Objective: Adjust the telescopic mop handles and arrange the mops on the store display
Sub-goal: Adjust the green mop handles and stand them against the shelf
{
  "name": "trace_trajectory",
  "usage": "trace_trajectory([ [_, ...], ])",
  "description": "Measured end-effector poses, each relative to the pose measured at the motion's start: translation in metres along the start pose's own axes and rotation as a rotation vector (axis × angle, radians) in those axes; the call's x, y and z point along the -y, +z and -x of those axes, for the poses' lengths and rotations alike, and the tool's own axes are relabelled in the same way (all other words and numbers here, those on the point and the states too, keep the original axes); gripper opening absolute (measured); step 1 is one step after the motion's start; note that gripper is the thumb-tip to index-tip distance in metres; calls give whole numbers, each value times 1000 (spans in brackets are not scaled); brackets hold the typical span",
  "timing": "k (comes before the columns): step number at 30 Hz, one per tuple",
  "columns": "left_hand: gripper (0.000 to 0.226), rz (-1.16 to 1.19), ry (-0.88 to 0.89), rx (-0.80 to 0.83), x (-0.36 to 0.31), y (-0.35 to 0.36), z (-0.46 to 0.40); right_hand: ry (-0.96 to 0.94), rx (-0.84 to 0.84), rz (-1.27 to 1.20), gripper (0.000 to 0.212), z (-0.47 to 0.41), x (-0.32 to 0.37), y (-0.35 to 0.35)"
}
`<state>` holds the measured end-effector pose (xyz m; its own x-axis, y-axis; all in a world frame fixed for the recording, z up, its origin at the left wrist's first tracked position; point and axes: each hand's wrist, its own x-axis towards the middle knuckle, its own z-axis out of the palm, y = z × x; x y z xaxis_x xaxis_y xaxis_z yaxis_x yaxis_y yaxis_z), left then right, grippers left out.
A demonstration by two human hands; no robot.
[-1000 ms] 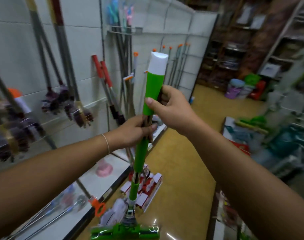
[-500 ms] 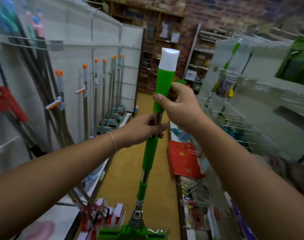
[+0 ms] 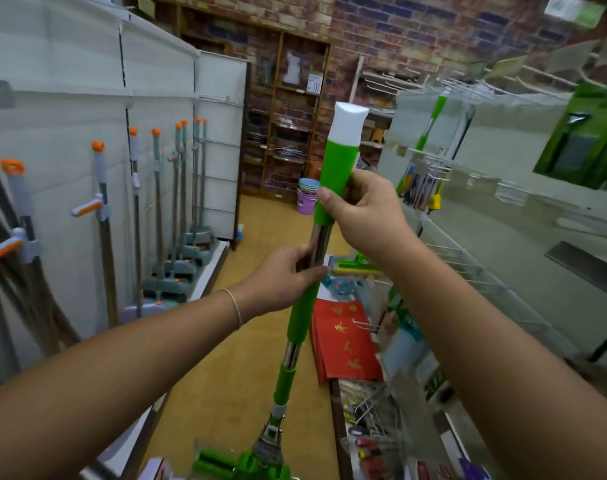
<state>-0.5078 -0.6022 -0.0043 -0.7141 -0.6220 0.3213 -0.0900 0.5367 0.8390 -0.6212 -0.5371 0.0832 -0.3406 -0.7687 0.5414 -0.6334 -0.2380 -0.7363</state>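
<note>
The right hand point(image 3: 366, 216) grips the mop handle's green sleeve point(image 3: 336, 174), while the left hand point(image 3: 283, 282) clasps the steel tube point(image 3: 320, 242) just below.

A single head-worn camera looks forward and slightly down along a shop aisle point(image 3: 225, 358), close behind the person's outstretched forearms. Its wide angle bends the shelving point(image 3: 70, 150) on the left and the wire racks point(image 3: 468, 271) on the right.

The green telescopic mop with a white cap point(image 3: 336, 168) stands upright in the aisle middle, right hand point(image 3: 367, 216) above left hand point(image 3: 284, 282); grey orange-tipped mops point(image 3: 156, 216) line the left shelf edge, red packets point(image 3: 343, 337) the right.
</note>
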Motion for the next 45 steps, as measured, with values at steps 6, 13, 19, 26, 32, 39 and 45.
trace_trajectory([
  [6, 5, 4, -48, 11, 27, 14, -91, 34, 21, -49, 12, -74, -66, -15],
  [13, 12, -116, -64, -38, 37, 30, -193, 58, 3, -46, 21, -155, -133, -34],
  [19, 22, -173, -114, -65, 66, 31, -260, 101, -13, 17, 25, -219, -181, -27],
  [26, 33, -167, -102, -62, 123, 17, -352, 75, -81, 34, 21, -300, -245, 0],
  [32, 33, -2, -89, 43, 174, -8, -451, 50, -127, 28, 39, -386, -289, 24],
  [39, 22, 265, -85, 179, 222, -33, -555, 42, -196, -17, 30, -485, -322, 37],
  [45, 29, 273, -60, 215, 262, -40, -630, 77, -192, -94, 17, -549, -364, 47],
])
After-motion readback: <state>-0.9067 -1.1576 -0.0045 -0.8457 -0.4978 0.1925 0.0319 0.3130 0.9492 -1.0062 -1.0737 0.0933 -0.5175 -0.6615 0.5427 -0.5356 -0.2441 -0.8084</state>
